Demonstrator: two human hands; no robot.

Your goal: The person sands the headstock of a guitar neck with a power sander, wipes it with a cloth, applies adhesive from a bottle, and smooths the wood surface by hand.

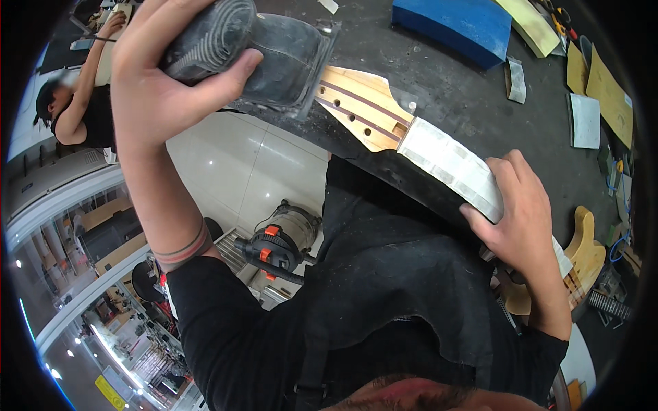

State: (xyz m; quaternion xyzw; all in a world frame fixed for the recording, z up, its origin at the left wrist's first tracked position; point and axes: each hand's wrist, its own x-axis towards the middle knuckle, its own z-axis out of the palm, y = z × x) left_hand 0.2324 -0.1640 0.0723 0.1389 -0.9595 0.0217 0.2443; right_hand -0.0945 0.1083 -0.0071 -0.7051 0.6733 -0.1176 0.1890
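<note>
"How's the left arm held?"
"The left forearm (161, 198) runs upward, with dark and reddish bands circling it. The left hand (147, 82) is curled in a grip, thumb (229, 79) pointing right."
"And the right?"
"The right forearm (548, 288) slants up and inward. The right hand (517, 205) shows its back, thumb apart from bent fingers."

Sander (284, 65): dark matt plastic, dust-filmed, ribbed on the grip. Guitar headstock (360, 103): bare pale wood, smooth, matt, darker wood stripes. Neck covering (445, 161): whitish, papery, slightly wrinkled strips. Bench top (428, 85): dark matt, dusty, scuffed. Apron (391, 253): matt black cloth. Floor tiles (209, 164): glossy, smooth. Vacuum latches (273, 230): orange plastic.
</note>
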